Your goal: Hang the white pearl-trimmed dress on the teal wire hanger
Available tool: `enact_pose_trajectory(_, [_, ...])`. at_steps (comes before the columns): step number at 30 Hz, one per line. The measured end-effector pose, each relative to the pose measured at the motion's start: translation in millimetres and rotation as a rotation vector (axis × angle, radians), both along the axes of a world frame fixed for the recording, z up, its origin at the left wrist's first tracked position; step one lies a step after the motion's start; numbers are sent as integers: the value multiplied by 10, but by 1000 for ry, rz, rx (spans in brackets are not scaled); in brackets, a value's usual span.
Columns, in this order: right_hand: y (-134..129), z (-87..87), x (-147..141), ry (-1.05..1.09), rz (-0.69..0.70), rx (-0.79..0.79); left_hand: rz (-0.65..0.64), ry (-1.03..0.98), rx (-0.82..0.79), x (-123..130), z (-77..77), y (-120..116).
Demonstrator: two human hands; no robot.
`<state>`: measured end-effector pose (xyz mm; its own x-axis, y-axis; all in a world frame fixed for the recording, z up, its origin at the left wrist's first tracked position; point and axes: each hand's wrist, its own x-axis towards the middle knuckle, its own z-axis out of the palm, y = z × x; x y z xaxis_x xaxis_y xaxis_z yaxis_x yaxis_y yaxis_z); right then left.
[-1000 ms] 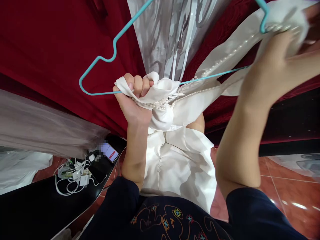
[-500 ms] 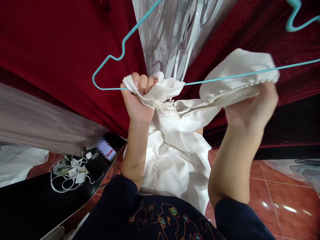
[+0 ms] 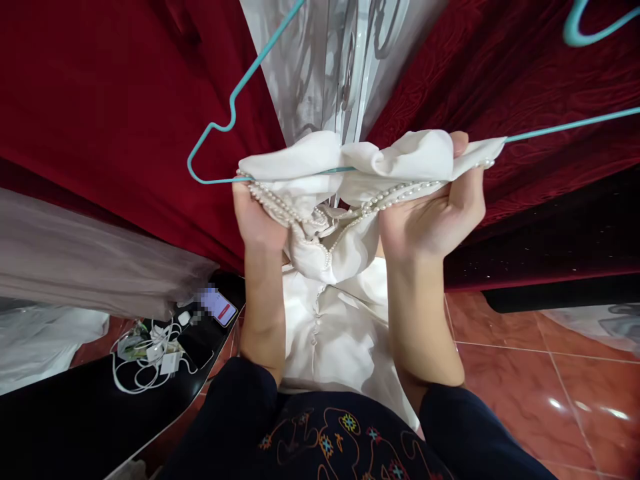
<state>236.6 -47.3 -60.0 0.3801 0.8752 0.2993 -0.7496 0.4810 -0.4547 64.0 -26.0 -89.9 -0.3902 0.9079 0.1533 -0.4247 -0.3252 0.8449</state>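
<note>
A white dress [image 3: 333, 340] with pearl trim along its neckline hangs down in front of my body. Its top edge lies folded over the lower bar of a light blue hanger [image 3: 240, 83]. My left hand [image 3: 260, 217] grips the fabric and bar at the left, its fingers mostly hidden under the cloth. At the right, my right hand [image 3: 435, 217] holds the pearl-edged cloth against the bar, thumb in front and fingertips showing behind. A bare stretch of bar runs out to the right of the cloth.
Red curtains [image 3: 115, 100] flank a pale patterned panel [image 3: 300, 73]. On the lower left, a black table [image 3: 60, 407] holds a lit phone [image 3: 220, 307], a dark phone and tangled white cables [image 3: 135, 373]. More white fabric [image 3: 45, 340] lies at far left, above red floor tiles [image 3: 510, 387].
My right hand has moved left and inward with the cloth, which now wraps over the bar. The cloth at my left hand is also spread over the bar, covering those fingers.
</note>
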Motion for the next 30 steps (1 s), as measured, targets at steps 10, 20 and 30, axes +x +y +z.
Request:
enact_pose_trajectory(10, [127,-119,40,-225,-133,-52,539,478,162,-1174,94,-60])
enact_pose_trajectory(20, [167,-172,34,-256,-140,-74,521,937,389,-925,750,-4])
enact_pose_trajectory(30, [154,-172,16,-121,9,-46,512,1104,224,-577,1024,-534])
